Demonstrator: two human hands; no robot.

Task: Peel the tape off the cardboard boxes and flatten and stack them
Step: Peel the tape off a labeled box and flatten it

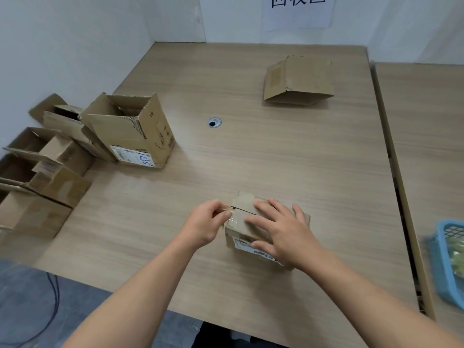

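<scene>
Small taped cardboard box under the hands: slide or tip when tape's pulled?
Probably light and apt to slide: small brown cardboard box on smooth wooden table, right hand pressing flat on top. Squat, so tipping seems unlikely.

Left hand [204,223] pinches tape [232,220]; right hand [283,228] presses small box [244,209].

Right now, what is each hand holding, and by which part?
The left hand pinches the clear tape by its lifted end; right hand just presses flat on the small box.

Blue basket [443,272] blurred, cut off rt edge; contents maybe green.
</scene>
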